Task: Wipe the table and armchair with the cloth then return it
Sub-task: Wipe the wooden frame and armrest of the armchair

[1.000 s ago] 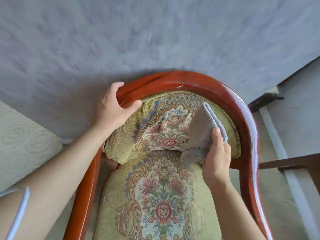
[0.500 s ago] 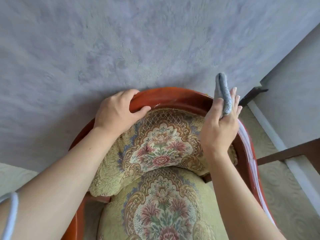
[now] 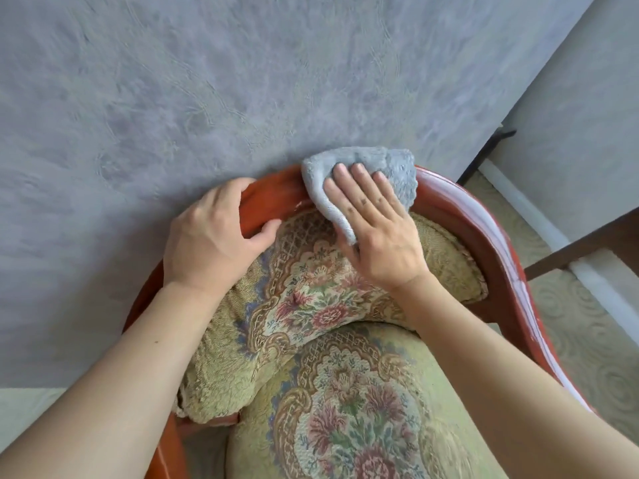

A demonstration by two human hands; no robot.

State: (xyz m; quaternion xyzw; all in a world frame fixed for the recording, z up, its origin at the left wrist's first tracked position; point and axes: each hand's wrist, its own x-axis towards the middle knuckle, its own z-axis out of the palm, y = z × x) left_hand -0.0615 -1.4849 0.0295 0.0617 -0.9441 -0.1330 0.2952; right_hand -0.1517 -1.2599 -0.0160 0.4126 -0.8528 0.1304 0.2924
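The armchair has a glossy red-brown wooden frame [image 3: 491, 236] and floral tapestry upholstery [image 3: 311, 305]. A folded grey cloth [image 3: 359, 167] is draped over the top of the curved back rail. My right hand [image 3: 377, 233] lies flat on the cloth, fingers spread, pressing it against the rail and the top of the back cushion. My left hand [image 3: 214, 236] grips the rail just to the left of the cloth, thumb on the cushion side. The table is not in view.
A grey textured wall [image 3: 242, 81] stands right behind the chair back. At the right, a wall corner with a white skirting board [image 3: 594, 288] meets patterned beige flooring [image 3: 581, 340], and a dark wooden bar [image 3: 581, 247] crosses there.
My right hand lifted the cloth from the back cushion up over the top rail and now presses it flat there. My left hand stayed on the rail. The view shifted closer over the chair.
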